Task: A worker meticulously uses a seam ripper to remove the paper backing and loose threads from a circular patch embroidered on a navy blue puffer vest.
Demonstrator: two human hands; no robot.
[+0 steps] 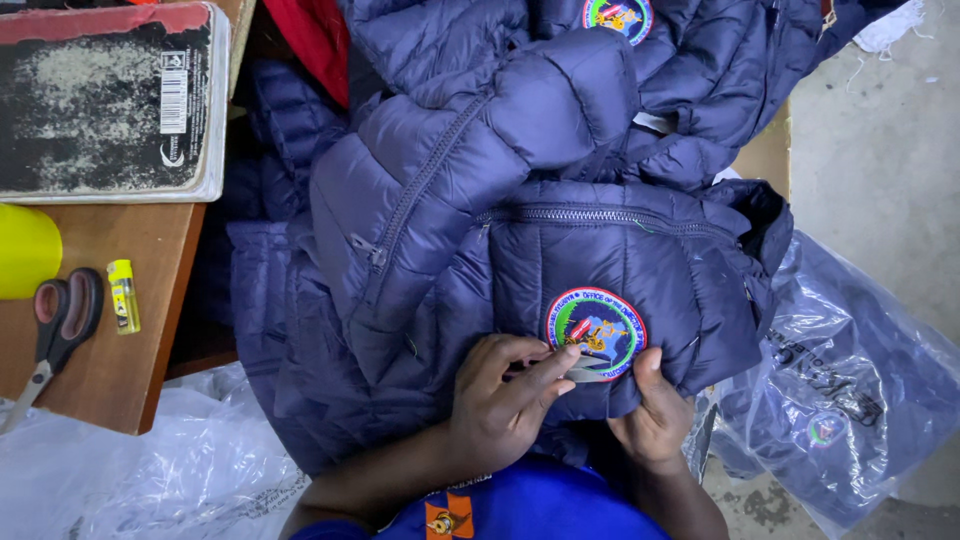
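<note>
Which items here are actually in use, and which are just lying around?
In use:
- left hand, holding a small blade-like tool at the patch
- right hand, gripping the jacket edge
- navy quilted jacket
- round embroidered patch

Lying about:
- scissors
- yellow lighter
- worn notebook
- bagged jacket
- wooden table

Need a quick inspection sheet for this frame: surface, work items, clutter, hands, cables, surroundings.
Surface: wooden table, jackets heaped beside it.
Work items: navy padded jacket with round embroidered patch.
Clutter: scissors, yellow lighter, worn book, yellow object, second patched jacket.
Hands: left hand pinches a small thin object at the patch edge; right hand grips the jacket below the patch.
Cables: nothing seen.
Surroundings: bagged jacket, plastic sheet, concrete floor.
</note>
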